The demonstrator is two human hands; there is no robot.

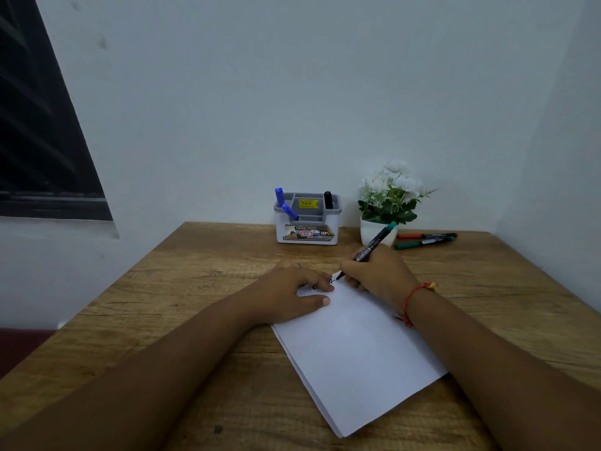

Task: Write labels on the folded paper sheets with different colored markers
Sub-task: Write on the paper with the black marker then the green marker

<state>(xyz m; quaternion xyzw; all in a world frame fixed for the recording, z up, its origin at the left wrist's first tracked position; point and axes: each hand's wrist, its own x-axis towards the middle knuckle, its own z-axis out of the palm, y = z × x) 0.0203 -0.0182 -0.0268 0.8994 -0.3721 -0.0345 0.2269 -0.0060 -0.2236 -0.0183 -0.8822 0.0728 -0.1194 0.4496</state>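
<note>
A stack of folded white paper sheets [357, 353] lies tilted on the wooden table [195, 288]. My left hand [289, 292] rests flat on the stack's far left corner, fingers spread. My right hand [377, 275] grips a black marker with a green end [377, 240], its tip touching the paper's top edge beside dark writing partly hidden by my left fingers. A red marker [426, 236] and a green marker [422, 244] lie on the table at the back right.
A white and grey pen holder [307, 229] stands against the back wall, holding two blue markers [284, 205] and a black one [328, 200]. A white pot of white flowers [390, 196] stands to its right. Walls close off the back and right.
</note>
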